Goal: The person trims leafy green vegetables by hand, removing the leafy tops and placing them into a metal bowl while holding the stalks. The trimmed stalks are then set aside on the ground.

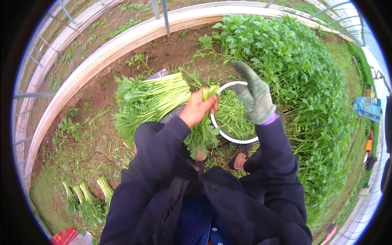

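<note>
My left hand (196, 105) is bare and closed around a small bunch of leafy greens (203, 136), which look like crown daisy. The stem ends poke out above my fingers, and the feathery leaves hang down towards my feet. My right hand (257, 99) wears a grey-green glove. Its thumb and fingers are apart, with nothing seen in them, over the far right rim of a round white-rimmed tub (234, 139). Loose green trimmings (234, 116) lie inside the tub. Left of my left hand, a large heap of cut greens (153, 98) rests with its pale stems towards the tub.
Dense growing greens (294, 73) stand along the right. Several banded bundles (87, 196) lie on the soil at lower left. A pale curved border (92, 61) and metal poles (165, 18) run along the far side. A blue bag (367, 107) is at far right.
</note>
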The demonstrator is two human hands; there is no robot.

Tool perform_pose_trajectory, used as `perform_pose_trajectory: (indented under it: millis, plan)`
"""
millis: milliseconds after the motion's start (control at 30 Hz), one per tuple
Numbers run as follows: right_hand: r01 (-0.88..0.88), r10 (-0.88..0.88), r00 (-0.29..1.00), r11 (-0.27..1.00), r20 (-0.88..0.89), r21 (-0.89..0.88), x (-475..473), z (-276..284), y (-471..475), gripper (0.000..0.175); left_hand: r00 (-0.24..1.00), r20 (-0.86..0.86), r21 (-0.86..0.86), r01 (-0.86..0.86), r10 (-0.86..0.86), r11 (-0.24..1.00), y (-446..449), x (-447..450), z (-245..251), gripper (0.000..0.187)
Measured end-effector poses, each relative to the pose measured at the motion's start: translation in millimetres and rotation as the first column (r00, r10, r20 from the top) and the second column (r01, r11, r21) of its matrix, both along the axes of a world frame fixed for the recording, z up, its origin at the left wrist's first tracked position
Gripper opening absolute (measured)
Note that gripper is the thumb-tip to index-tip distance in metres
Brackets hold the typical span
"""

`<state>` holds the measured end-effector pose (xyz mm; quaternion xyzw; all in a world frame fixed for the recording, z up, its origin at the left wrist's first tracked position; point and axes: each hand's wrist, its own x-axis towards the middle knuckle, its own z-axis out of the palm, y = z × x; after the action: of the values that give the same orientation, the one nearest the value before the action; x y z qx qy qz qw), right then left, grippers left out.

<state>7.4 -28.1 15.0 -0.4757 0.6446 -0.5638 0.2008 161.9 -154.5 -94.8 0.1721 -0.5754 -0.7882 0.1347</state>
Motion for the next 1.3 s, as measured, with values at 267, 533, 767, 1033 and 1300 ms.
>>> perform_pose_trajectory:
  millis: [267, 533, 767, 1033, 1300]
  plan:
    - [0.027, -0.052, 0.998, 0.866, 0.035, 0.499, 87, -91, 19, 0.060, 0.988, -0.086, 0.543, -0.064, 0.131, 0.838, -4, -2, 26, 0.022]
    - [-0.508, 0.271, 0.708, 0.837, 0.652, 0.205, 48, -102, 72, 0.051, 0.911, -0.306, 0.252, 0.357, -0.276, 0.899, 50, -7, 46, 0.013]
    - [-0.082, 0.075, 0.997, 0.910, 0.034, 0.407, 53, -145, 60, 0.078, 0.999, 0.020, -0.321, -0.034, 0.043, 0.947, -3, -9, 71, 0.016]
    - [-0.094, -0.067, 0.980, 0.680, 0.190, 0.728, 60, -199, 62, 0.051, 0.762, 0.352, -0.856, 0.497, 0.544, -0.142, -153, 19, -13, 0.024]
    - [-0.093, 0.157, 0.988, 0.553, 0.006, 0.828, 64, -215, 68, 0.046, 0.614, 0.533, -0.788, 0.610, 0.583, 0.078, -138, 51, -146, 0.064]
